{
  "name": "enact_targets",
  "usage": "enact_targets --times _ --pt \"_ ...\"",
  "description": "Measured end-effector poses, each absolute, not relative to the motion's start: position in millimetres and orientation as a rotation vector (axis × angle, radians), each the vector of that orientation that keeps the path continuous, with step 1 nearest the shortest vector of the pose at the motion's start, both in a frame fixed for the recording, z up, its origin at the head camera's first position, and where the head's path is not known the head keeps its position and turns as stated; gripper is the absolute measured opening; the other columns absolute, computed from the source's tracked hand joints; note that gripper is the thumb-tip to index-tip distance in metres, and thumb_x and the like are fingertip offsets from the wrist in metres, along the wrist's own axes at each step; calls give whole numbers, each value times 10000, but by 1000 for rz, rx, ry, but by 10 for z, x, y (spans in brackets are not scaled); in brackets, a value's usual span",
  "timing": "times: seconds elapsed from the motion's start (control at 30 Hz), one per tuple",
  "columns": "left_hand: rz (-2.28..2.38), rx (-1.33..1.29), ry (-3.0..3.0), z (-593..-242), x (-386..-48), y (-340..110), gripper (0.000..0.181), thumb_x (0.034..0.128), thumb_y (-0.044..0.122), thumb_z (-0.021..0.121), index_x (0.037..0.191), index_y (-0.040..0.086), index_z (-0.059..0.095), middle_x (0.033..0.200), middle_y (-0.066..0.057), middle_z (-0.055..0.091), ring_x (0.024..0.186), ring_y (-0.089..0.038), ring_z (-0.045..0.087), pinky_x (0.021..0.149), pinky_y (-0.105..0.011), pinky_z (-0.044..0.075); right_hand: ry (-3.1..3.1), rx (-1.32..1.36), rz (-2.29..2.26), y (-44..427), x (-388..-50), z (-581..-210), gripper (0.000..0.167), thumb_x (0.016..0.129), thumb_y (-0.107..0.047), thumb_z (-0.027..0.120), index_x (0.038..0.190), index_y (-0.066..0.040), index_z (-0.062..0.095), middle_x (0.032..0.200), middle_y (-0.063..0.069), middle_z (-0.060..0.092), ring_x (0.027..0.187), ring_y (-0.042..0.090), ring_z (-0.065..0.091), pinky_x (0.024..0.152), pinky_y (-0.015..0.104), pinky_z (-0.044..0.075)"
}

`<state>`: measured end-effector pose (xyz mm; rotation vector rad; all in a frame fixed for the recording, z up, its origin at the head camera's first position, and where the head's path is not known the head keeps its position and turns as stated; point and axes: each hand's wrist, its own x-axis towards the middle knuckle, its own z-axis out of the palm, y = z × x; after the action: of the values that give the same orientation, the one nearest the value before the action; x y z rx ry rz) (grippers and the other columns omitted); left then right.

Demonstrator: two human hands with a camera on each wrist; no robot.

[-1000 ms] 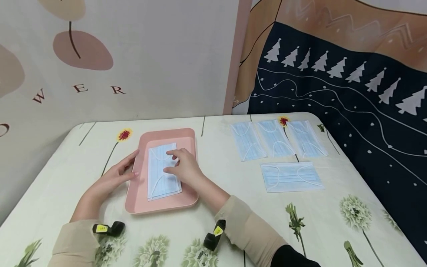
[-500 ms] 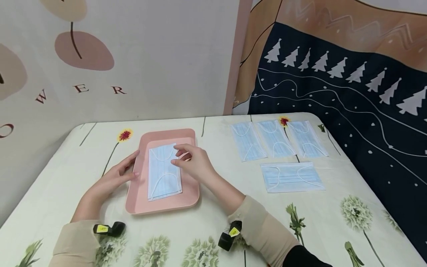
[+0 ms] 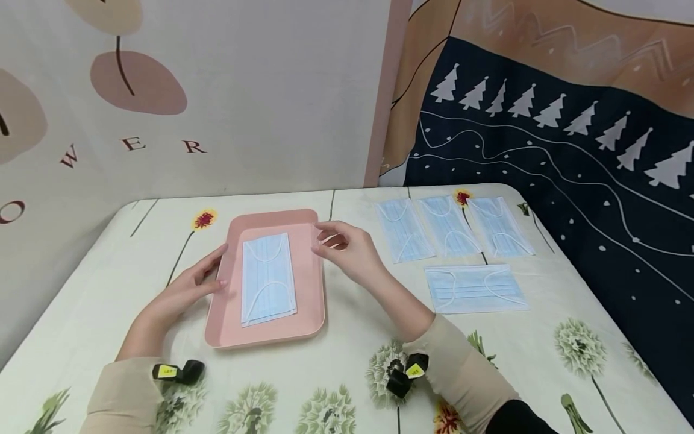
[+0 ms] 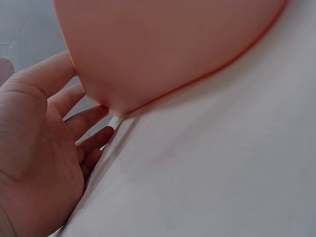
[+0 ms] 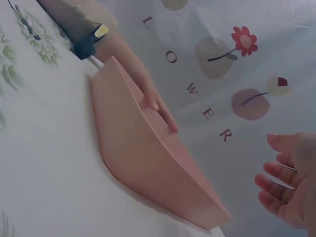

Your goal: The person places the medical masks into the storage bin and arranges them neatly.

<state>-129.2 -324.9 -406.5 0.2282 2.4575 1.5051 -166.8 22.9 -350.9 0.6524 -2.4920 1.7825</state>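
Observation:
A pink rectangular tray (image 3: 311,289) stands on the table at left of centre in the head view. Inside it lies a light-blue face mask (image 3: 268,280) with white ear loops; a second edge shows along its bottom, so more than one may be stacked. My left hand (image 3: 181,295) rests against the tray's left rim, thumb and index finger (image 5: 172,127) on the rim, the other fingers by its outer wall. At the tray's right rim hovers my right hand (image 3: 352,253), fingers loosely bent and holding nothing; the right wrist view shows it apart from the wall.
Three masks lie in a row at the back right: left mask (image 3: 405,229), middle mask (image 3: 449,226), right mask (image 3: 500,226). Another mask (image 3: 476,289) lies crosswise in front of them. A flowered cloth (image 3: 271,377) covers the table; curtains hang behind.
My right hand has let go of the mask in the tray and moved right, from above it to the tray's right rim. My left hand has stayed in place.

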Motion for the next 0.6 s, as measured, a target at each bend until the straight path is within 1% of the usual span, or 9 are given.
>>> enact_targets --times 0.03,0.07,0.17,0.27,0.33,0.37,0.47,0.5,0.6 --pt "1504 227 2458 -4065 -1291 -3250 794 946 253 623 1555 254 114 1587 -130 92 1426 -363 83 867 -1 261 -2496 646 1771 274 -1683 -3504 406 861 -146 732 1250 -89 632 1032 53 667 899 112 633 786 258 507" --pt "1504 222 2458 -4063 -1289 -3250 796 945 254 624 1555 255 113 1587 -128 91 1427 -361 81 947 -53 263 -2495 638 1765 319 -1696 -3496 403 860 -147 733 1247 -90 634 1030 49 668 902 115 634 792 263 507" --pt "1506 209 2453 -4060 -1289 -3249 801 943 252 627 1555 260 112 1589 -121 87 1428 -357 75 1114 -321 214 -2482 625 1762 459 -1743 -3484 409 861 -152 733 1251 -80 630 1050 65 668 920 130 636 822 292 501" --pt "1507 198 2449 -4057 -1292 -3248 802 942 247 629 1554 269 112 1590 -114 87 1430 -351 72 1076 -591 131 -2468 597 1764 596 -1785 -3477 410 862 -159 733 1251 -83 630 1046 47 665 934 143 635 840 312 498" --pt "1504 204 2451 -4062 -1294 -3251 800 942 245 629 1554 274 115 1589 -114 94 1429 -349 80 1121 -423 188 -2455 574 1774 682 -1812 -3478 406 863 -152 731 1251 -85 629 1049 52 663 940 153 634 845 321 496" --pt "1503 209 2453 -4065 -1294 -3252 799 942 245 629 1554 275 116 1589 -115 97 1429 -349 82 1111 -321 217 -2445 564 1782 722 -1826 -3478 405 862 -144 731 1249 -80 629 1055 73 663 942 163 634 847 328 494" --pt "1515 231 2447 -4074 -1294 -3258 799 942 236 630 1555 262 118 1587 -126 98 1426 -356 84 956 -64 267 -2418 537 1800 834 -1883 -3492 407 859 -117 731 1248 -61 625 1079 137 656 946 187 635 852 340 490" --pt "1522 240 2444 -4078 -1295 -3260 798 942 231 629 1555 255 118 1586 -130 98 1425 -359 84 889 -18 268 -2412 526 1804 868 -1902 -3495 409 859 -111 730 1249 -53 623 1083 145 654 947 193 636 854 342 489" --pt "1545 259 2427 -4083 -1297 -3262 797 944 210 627 1556 240 118 1585 -138 91 1424 -363 75 883 -13 270 -2415 492 1793 969 -1960 -3507 418 865 -124 725 1262 -57 612 1103 144 649 959 190 631 868 339 484"
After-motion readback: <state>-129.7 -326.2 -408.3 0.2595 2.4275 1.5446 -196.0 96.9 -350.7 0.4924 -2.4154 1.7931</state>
